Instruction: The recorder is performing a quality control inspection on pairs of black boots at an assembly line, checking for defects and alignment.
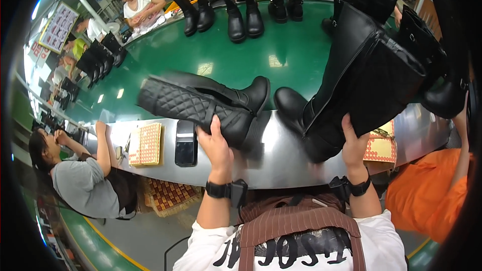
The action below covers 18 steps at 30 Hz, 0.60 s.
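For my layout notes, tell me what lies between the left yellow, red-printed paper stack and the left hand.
In the head view, a black rectangular phone lies between that stack and the left hand.

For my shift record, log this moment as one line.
left hand: holds black quilted boot | right hand: holds tall black boot | metal edge: black phone, yellow paper stack | green tabletop, far side: standing black boots

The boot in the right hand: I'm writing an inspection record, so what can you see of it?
The tall black boot has a rounded, glossy toe pointing left and a wide shaft leaning up to the right. It looks like leather, duller on the shaft, with a zip-like line running along it. The right hand grips it low down, thumb against it. Whether it touches the metal worktop is unclear.
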Tool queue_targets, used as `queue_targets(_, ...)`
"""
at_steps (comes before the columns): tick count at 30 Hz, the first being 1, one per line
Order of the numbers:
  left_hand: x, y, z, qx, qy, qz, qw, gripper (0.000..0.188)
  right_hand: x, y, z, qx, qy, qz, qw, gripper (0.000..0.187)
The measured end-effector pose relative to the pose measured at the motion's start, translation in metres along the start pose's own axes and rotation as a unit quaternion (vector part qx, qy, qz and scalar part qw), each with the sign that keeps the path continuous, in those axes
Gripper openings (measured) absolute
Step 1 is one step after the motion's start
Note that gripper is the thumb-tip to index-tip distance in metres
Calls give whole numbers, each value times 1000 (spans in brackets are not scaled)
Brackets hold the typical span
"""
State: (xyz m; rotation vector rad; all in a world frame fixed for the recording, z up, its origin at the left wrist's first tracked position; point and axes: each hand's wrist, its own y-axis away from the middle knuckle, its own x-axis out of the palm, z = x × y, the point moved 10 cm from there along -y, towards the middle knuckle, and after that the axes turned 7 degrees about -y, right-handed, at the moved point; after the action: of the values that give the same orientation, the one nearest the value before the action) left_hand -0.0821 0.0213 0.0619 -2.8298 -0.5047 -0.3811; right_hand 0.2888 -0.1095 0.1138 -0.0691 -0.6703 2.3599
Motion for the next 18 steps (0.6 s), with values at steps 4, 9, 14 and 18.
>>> queue_targets(4, -5, 44, -42, 173, -244, 12, 954, 36, 2, 0, 9, -29, 11, 47, 998, 30)
queue_targets(9, 1, 92, -46, 339, -463, 45, 818, 59, -17, 16, 11, -83, 118, -3, 990, 41)
queue_targets(14, -29, 85, 16, 52, -208, 88, 973, 76, -12, 74, 91, -399, -40, 35, 915, 28)
queue_targets(18, -33, 89, 17, 89, -229, 88, 965, 87, 120, 83, -23, 55, 36, 373, 925, 21)
